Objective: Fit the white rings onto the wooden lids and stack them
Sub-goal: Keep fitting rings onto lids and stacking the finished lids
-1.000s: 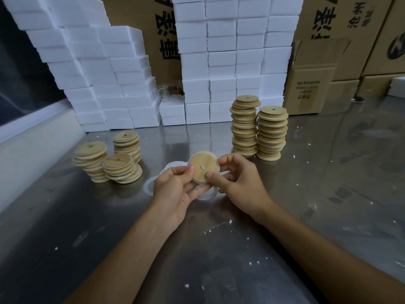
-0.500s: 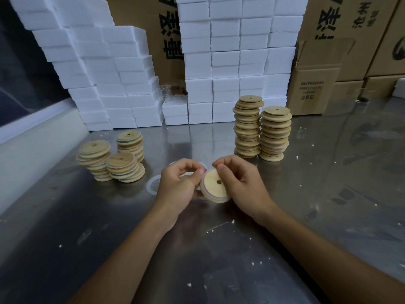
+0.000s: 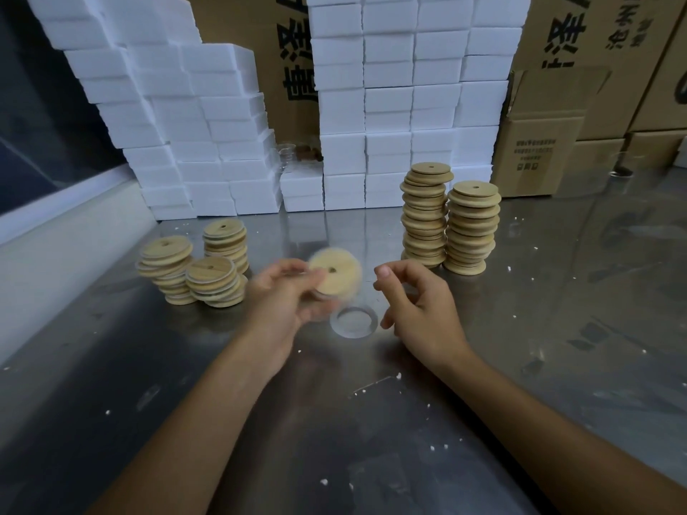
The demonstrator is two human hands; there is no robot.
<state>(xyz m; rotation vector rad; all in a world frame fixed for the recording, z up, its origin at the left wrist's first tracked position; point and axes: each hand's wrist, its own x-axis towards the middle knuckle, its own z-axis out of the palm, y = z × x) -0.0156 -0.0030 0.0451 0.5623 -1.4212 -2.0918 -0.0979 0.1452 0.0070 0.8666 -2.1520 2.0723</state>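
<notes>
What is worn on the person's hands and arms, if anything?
Nothing shows on them: the left hand and the right hand are bare, with no gloves, rings or watch. Both forearms are uncovered up to the frame edge; no sleeves appear.

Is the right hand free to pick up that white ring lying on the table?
Probably yes. The right hand holds nothing and hovers just beside the white ring, which lies flat on the metal table with nothing on it. The left hand, holding a wooden lid, is close but not covering it.

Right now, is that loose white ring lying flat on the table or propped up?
Flat. The white ring lies on the metal table between both hands, untouched; its full oval outline shows.
</notes>
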